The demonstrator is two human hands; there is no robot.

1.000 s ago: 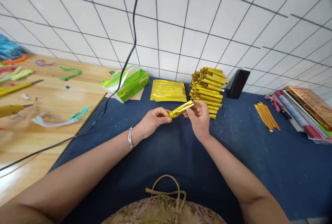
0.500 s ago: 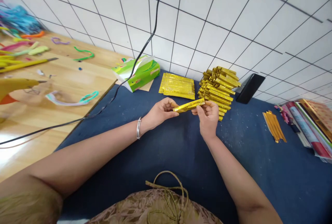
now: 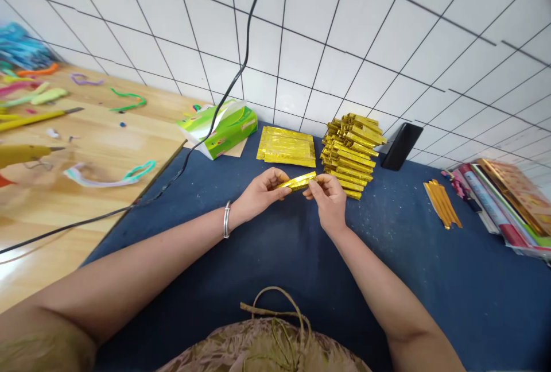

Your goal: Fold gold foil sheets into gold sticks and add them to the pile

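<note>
Between my two hands is a narrow folded strip of gold foil paper (image 3: 298, 181), held just above the dark blue table surface. My left hand (image 3: 266, 191) pinches its left end between thumb and fingers. The right end sits in the closed fingers of my right hand (image 3: 328, 200). Behind them lies a flat stack of gold foil sheets (image 3: 287, 147). Close behind my right hand rises a pile of folded gold strips (image 3: 350, 154), with several strips laid side by side.
A green tissue box (image 3: 228, 131) stands back left, a black cable (image 3: 217, 111) hanging in front of it. On the wooden table are a yellow glue gun (image 3: 26, 155) and pipe cleaners (image 3: 133, 99). To the right are a black phone (image 3: 402, 146), orange-gold strips (image 3: 443, 204) and books (image 3: 503, 205).
The view has shifted a little. My right hand has moved closer to my left, and the gold strip between them shows at a different angle, with less of its length visible.
</note>
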